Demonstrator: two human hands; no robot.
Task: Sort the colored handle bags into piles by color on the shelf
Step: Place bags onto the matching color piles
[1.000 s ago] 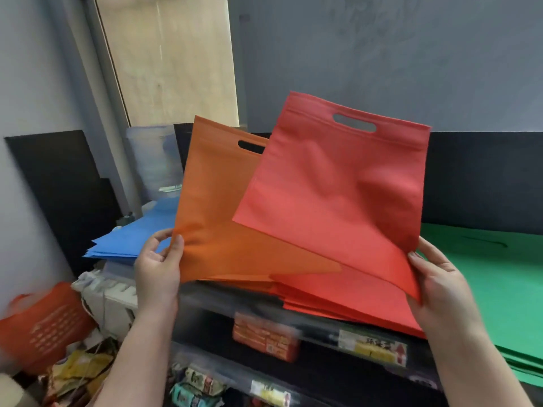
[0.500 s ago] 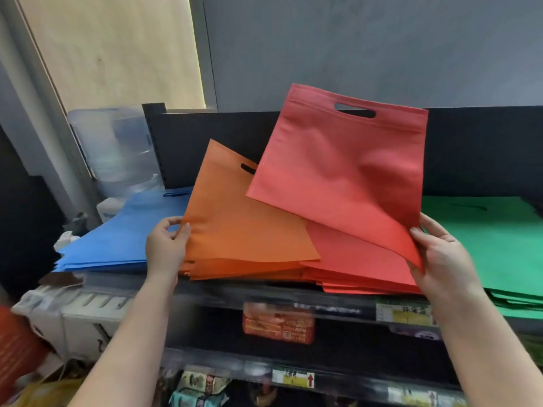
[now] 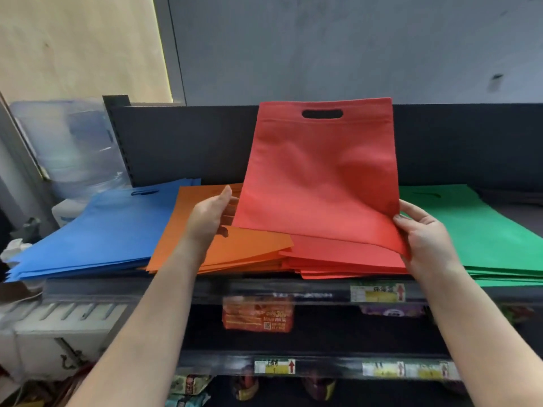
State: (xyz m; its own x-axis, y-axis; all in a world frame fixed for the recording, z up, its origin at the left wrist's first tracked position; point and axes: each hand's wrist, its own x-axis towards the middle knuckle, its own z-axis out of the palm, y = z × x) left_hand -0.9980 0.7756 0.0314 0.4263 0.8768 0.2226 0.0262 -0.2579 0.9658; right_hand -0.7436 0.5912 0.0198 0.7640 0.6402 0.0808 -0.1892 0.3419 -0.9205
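Looking from the biggest thing down, you have the shelf (image 3: 293, 292) carrying four flat piles along its front edge. The blue pile (image 3: 97, 230) lies at the left end and the green pile (image 3: 482, 236) at the right end. Between them sit the orange pile (image 3: 244, 248) and the red pile (image 3: 346, 259), which touch and seem to overlap a little where they meet.

One red bag (image 3: 320, 183) stands raised over the red pile, handle slot at the top. Your right hand (image 3: 423, 239) grasps its lower right corner, thumb on the front of the cloth. Your left hand (image 3: 210, 215) hangs released beside the bag's left edge, just above the orange pile, fingers straight and holding nothing as far as can be seen.

Sorting looks nearly done: every bag in sight already lies with its own color. What is left, as far as you can judge, is to lay this red bag flat on the red pile and square the edges.
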